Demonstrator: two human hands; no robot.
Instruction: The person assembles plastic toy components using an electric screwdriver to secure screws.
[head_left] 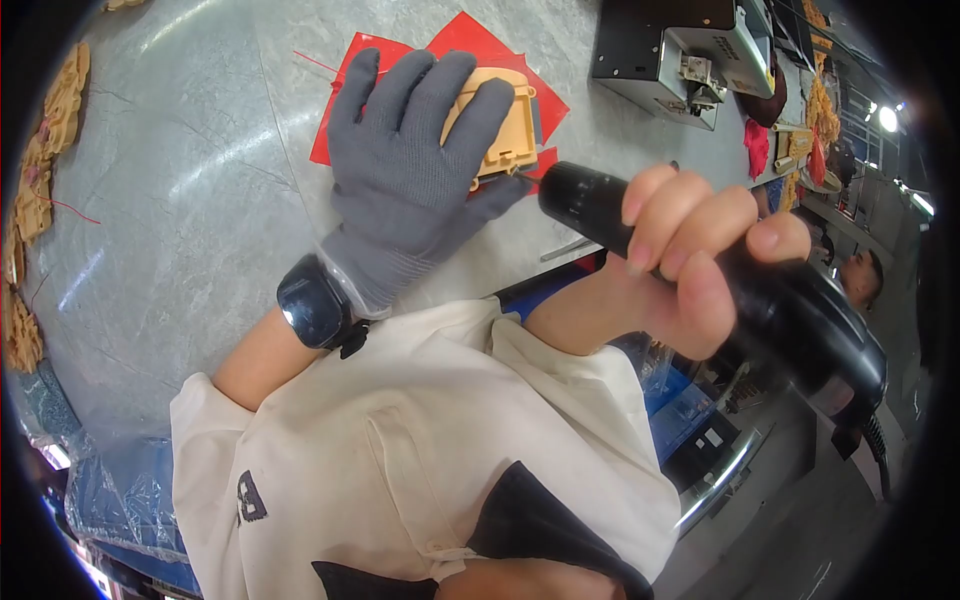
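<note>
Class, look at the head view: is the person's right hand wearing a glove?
No. The right hand is bare, its fingers wrapped around a black tool, while only the left hand wears a grey glove.

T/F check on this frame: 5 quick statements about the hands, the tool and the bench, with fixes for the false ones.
1. The left hand wears a grey knit glove. True.
2. The right hand is gloved too. False: it is bare.
3. The left hand presses on a tan plastic piece that lies on red sheets. True.
4. The right hand holds a white spray bottle. False: it grips a black handheld tool, its round nozzle close to the tan plastic piece.
5. The worktop is bare wood. False: it is a grey, marble-look surface.
</note>
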